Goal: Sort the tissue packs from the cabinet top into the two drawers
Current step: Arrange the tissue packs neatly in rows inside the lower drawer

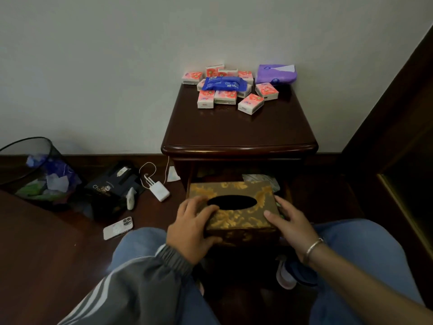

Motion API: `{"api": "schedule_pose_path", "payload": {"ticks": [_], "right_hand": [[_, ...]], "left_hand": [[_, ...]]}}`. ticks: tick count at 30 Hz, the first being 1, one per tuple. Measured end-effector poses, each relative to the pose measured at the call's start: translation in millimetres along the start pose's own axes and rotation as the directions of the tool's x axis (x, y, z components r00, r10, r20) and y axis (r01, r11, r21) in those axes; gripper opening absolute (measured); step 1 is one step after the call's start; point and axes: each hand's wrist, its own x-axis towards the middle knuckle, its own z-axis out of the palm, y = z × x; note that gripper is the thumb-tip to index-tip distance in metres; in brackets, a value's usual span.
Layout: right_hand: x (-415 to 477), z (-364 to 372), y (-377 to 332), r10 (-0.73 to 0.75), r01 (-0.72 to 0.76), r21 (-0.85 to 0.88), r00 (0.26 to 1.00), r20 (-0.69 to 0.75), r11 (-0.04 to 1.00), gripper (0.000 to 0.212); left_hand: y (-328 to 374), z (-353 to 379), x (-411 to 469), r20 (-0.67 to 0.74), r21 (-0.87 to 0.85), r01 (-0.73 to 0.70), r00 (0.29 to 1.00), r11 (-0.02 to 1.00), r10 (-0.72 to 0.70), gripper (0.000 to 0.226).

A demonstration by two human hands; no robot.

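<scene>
Several small pink tissue packs (250,103) lie at the back of the dark wooden cabinet top (239,132), with a blue pack (223,83) on the pile and a purple pack (276,74) at the back right. Below the top, a drawer (287,186) stands pulled out. A gold-patterned tissue box (236,219) with an oval slot sits over the drawer. My left hand (191,228) grips its left front corner and my right hand (290,222) presses its right side. The drawer's inside is mostly hidden by the box.
On the floor to the left stand a mesh bin (32,170) with scraps, a black box (112,186), a white charger with cable (159,190) and a phone (118,228). My knees in jeans flank the cabinet. A dark wooden panel (398,137) rises on the right.
</scene>
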Motion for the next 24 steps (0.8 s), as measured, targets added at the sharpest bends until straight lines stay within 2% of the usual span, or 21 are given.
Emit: {"api": "schedule_pose_path", "payload": {"ticks": [2, 4, 7, 8, 10, 13, 21, 24], "right_hand": [[3, 5, 10, 0.041, -0.042, -0.038, 0.999, -0.022, 0.998, 0.051], [11, 9, 15, 0.112, -0.114, -0.042, 0.993, -0.042, 0.993, 0.050], [23, 17, 15, 0.200, -0.199, 0.012, 0.976, -0.082, 0.980, 0.036], [28, 20, 13, 0.205, -0.204, 0.019, 0.974, -0.098, 0.979, 0.028], [39, 25, 12, 0.206, -0.208, -0.004, 0.971, -0.120, 0.978, 0.029], [56, 32, 14, 0.217, -0.231, -0.074, 0.964, -0.155, 0.970, 0.041], [103, 36, 15, 0.210, -0.226, -0.080, 0.962, -0.176, 0.971, 0.032], [121, 36, 16, 0.199, -0.220, -0.105, 0.963, -0.179, 0.970, 0.035]], "left_hand": [[-7, 15, -6, 0.057, -0.096, 0.114, 0.992, 0.989, -0.109, 0.085], [-12, 24, -5, 0.028, -0.218, 0.242, 0.970, 0.945, -0.242, 0.101], [-16, 32, 2, 0.068, -0.386, 0.472, 0.871, 0.793, -0.486, 0.114], [-17, 34, 6, 0.123, -0.426, 0.536, 0.832, 0.728, -0.540, 0.111], [-23, 40, 12, 0.215, -0.477, 0.615, 0.774, 0.628, -0.596, 0.103], [-34, 48, 22, 0.213, -0.511, 0.624, 0.758, 0.591, -0.616, 0.096], [-45, 62, 57, 0.185, -0.556, 0.592, 0.773, 0.583, -0.607, 0.087], [-50, 69, 71, 0.171, -0.541, 0.590, 0.774, 0.599, -0.609, 0.082]]}}
